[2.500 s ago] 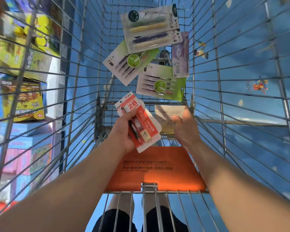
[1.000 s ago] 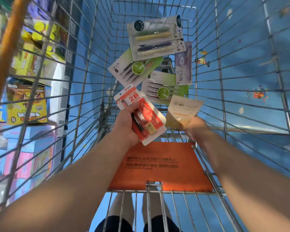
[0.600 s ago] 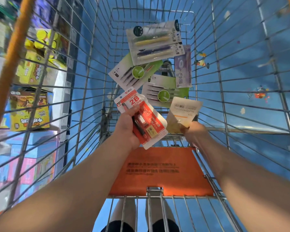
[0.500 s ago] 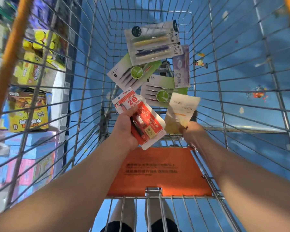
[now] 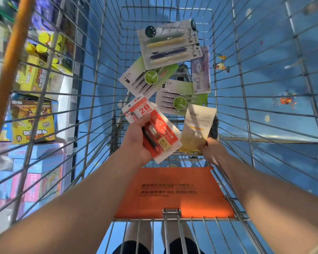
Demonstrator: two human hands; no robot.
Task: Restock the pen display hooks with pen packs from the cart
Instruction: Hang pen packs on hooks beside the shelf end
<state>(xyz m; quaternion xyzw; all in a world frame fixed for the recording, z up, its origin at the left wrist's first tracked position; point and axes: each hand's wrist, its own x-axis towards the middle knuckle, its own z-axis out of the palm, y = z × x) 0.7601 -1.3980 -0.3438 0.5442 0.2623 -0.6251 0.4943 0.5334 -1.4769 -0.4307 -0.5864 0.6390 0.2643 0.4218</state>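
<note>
Nearest the person, an orange flap (image 5: 174,191) is lying across the near end of the wire cart (image 5: 103,74), with printed lines on it (too blurred to read). Just beyond the flap's far edge, both hands are reaching into the basket. The left hand (image 5: 136,143) is gripping a red 2B pen pack (image 5: 152,127) by its left side, thumb across the front, holding it tilted above the cart floor with its hang-tab end pointing away toward the cart's left wall. The right hand (image 5: 212,153) is pinching the lower corner of a pale yellow pack (image 5: 197,127), its back facing up, raised just beside the red one and near the cart's right wall. Farther along the cart floor, a green-and-white pen pack (image 5: 180,101) is lying just past the raised packs, a second green-and-white pack (image 5: 147,78) is lying slantwise to its left, and a narrow purple pack (image 5: 200,70) is sitting by the right wall. Toward the far end, a clear pack of coloured pens (image 5: 169,43) is overlapping the slanted one. Beyond the left wall, boxed goods (image 5: 32,121) are stacked on shelves.
</note>
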